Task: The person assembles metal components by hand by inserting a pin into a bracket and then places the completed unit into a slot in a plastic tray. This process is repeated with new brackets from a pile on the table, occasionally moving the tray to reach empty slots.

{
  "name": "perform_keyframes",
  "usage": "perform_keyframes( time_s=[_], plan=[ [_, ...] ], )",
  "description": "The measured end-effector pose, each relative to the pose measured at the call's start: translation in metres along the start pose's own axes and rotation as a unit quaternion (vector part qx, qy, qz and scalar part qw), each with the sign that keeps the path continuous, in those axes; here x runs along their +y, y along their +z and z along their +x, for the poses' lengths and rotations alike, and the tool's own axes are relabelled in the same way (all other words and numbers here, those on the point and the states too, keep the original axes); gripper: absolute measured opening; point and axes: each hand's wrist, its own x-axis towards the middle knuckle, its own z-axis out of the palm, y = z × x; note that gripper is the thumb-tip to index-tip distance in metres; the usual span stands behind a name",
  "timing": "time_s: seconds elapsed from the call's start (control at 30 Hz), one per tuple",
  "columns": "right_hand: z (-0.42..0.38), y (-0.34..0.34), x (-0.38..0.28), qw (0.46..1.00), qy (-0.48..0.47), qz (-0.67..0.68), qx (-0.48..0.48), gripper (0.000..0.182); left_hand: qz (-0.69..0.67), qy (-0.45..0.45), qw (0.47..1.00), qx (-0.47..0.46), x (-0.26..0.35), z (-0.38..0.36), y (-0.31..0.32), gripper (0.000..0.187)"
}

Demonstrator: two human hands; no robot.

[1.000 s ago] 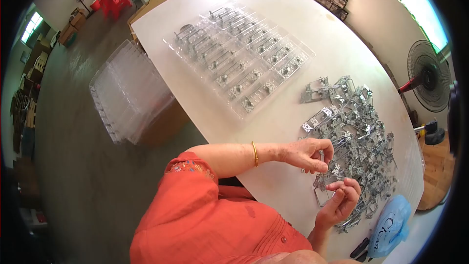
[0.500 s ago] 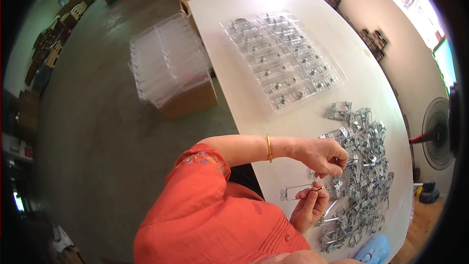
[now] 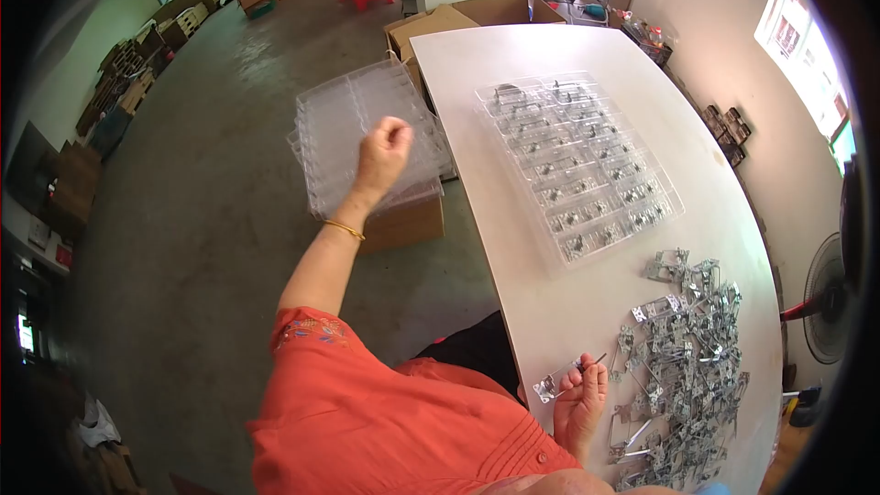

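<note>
Metal bracket (image 3: 547, 390) slants leftward, pinched by right hand (image 3: 581, 399); left hand (image 3: 382, 158) curled near trays (image 3: 332, 119).

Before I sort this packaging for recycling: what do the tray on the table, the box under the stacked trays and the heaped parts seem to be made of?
The tray: clear, glossy plastic, judging by its see-through walls and glints. The box: probably cardboard, matt and plain brown. The heaped parts: likely metal, silvery-grey with bright reflections; plating or bare steel, I cannot tell.
</note>
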Motion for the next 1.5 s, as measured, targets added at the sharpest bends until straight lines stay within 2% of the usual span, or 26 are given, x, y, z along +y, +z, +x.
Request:
perform_keyframes(
  time_s=[0.07,0.13,0.17,0.23,0.37,0.5,0.63,0.8,0.93,1.07,1.13,1.17,1.23,1.3,1.33,1.4,1.5],
  plan=[
    [0.009,0.007,0.004,1.000,0.011,0.011,-0.017,0.007,0.132,-0.009,0.991,0.028,-0.064,0.016,-0.025,0.008],
    [0.017,0.015,0.006,0.996,0.059,0.057,-0.037,0.009,0.223,-0.036,0.974,0.017,-0.121,0.029,-0.045,0.010],
    [0.021,0.017,0.008,0.996,0.062,0.051,-0.036,0.009,0.222,-0.042,0.974,0.017,-0.138,0.036,-0.052,0.010],
    [0.029,0.018,0.013,0.985,0.113,0.110,-0.068,0.011,0.335,-0.042,0.941,-0.016,-0.169,0.044,-0.064,0.015],
    [0.035,0.024,0.019,0.983,0.137,0.107,-0.064,0.012,0.388,-0.066,0.917,-0.058,-0.211,0.054,-0.066,0.020],
    [0.034,0.026,0.015,0.979,0.147,0.108,-0.090,0.011,0.476,-0.124,0.861,-0.133,-0.214,0.061,-0.062,0.026],
    [0.038,0.019,0.018,0.973,0.157,0.117,-0.121,0.011,0.515,-0.158,0.824,-0.176,-0.211,0.070,-0.060,0.021],
    [0.036,0.022,0.017,0.977,0.153,0.101,-0.108,0.009,0.521,-0.096,0.836,-0.146,-0.212,0.076,-0.069,0.016],
    [0.035,0.022,0.017,0.977,0.156,0.088,-0.115,0.008,0.517,-0.071,0.843,-0.128,-0.201,0.084,-0.098,0.015],
    [0.031,0.024,0.017,0.983,0.132,0.082,-0.098,0.011,0.515,0.013,0.854,-0.066,-0.198,0.098,-0.140,0.013],
    [0.036,0.019,0.017,0.973,0.164,0.082,-0.139,0.007,0.498,-0.029,0.865,-0.060,-0.176,0.114,-0.152,0.018],
    [0.037,0.019,0.016,0.976,0.139,0.096,-0.136,0.007,0.454,-0.017,0.890,-0.041,-0.164,0.121,-0.154,0.018],
    [0.031,0.026,0.012,0.970,0.182,0.094,-0.131,0.008,0.409,0.037,0.911,-0.023,-0.133,0.134,-0.152,0.015],
    [0.030,0.026,0.009,0.971,0.186,0.106,-0.110,0.009,0.341,0.060,0.938,-0.027,-0.090,0.148,-0.134,0.011],
    [0.032,0.023,0.011,0.967,0.188,0.113,-0.129,0.009,0.337,0.072,0.938,-0.037,-0.068,0.153,-0.120,0.011],
    [0.033,0.020,0.013,0.962,0.183,0.127,-0.158,0.008,0.246,0.124,0.958,-0.083,-0.022,0.157,-0.084,0.008],
    [0.034,0.018,0.014,0.957,0.193,0.131,-0.170,0.008,0.200,0.195,0.949,-0.147,0.053,0.142,-0.014,0.008]
  ],
)
